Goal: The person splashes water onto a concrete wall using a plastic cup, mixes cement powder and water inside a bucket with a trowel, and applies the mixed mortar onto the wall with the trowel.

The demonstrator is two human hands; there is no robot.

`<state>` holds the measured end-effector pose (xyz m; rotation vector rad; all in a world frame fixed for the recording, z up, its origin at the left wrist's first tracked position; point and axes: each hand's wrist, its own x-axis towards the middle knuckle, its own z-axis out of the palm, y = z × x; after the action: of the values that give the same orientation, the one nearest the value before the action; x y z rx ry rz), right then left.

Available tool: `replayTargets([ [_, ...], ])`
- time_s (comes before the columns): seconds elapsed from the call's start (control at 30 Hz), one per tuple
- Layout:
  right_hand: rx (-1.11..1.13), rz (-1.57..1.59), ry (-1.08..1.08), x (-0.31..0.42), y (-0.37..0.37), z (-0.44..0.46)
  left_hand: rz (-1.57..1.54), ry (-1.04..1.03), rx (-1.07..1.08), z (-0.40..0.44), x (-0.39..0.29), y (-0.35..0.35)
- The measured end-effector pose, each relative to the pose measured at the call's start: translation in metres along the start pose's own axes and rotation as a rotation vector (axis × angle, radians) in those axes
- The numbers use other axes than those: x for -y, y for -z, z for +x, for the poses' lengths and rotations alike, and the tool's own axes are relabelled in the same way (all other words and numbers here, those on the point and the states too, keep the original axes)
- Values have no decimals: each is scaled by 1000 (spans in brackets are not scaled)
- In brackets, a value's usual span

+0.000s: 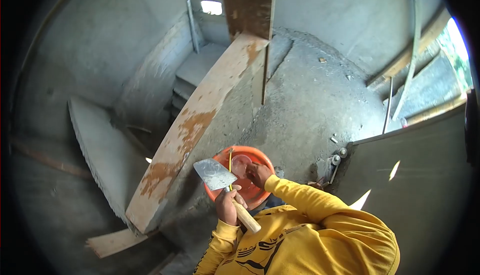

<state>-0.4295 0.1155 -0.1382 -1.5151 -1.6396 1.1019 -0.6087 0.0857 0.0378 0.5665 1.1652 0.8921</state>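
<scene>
My left hand point(227, 207) is wrapped round the trowel point(215, 173) while my right hand point(259, 175), its grip hard to tell, reaches a clear cup point(240, 162) inside the orange bucket point(250, 150) beneath it, apparently scooping, which calls for a sure hold next.

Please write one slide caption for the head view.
Left hand holding a trowel, right hand over an orange basin.

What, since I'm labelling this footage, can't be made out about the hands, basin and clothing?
All in the head view:
Orange basin: part of its inside is hidden by the trowel and left hand.
Right hand: its fingertips are too small to show whether they grip or only touch the translucent round container.
Yellow sweatshirt: folds break up its lettering; the lower edge cuts the garment off.
</scene>
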Motion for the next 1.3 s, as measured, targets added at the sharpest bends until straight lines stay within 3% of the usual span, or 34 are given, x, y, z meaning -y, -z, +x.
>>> replayTargets([
  [0.1, -31, 117, -146, 18, 53, -26, 12, 28, -27, 21, 14, -11],
  [0.23, -203, 139, -136, 8, 121, -61, -26, 66, -109, 44, 35, -24],
  [0.33, -321, -14, -80, -23, 169, -84, -29, 64, -94, 49, 38, -44],
  [0.47, -462, -14, -298, -58, 226, -114, -37, 79, -66, 59, 33, -93],
  [0.53, -492, -58, -412, -63, 259, -125, -25, 89, -24, 67, 25, -124],
  [0.73, -720, -134, -475, -100, 322, -140, 5, 116, 197, 112, 6, -207],
  [1.0, -945, -108, -619, -119, 396, -122, 112, 157, 447, 208, -27, -351],
  [1.3, -1356, -93, -1007, -143, 501, -100, 271, 361, 798, 384, -51, -599],
])
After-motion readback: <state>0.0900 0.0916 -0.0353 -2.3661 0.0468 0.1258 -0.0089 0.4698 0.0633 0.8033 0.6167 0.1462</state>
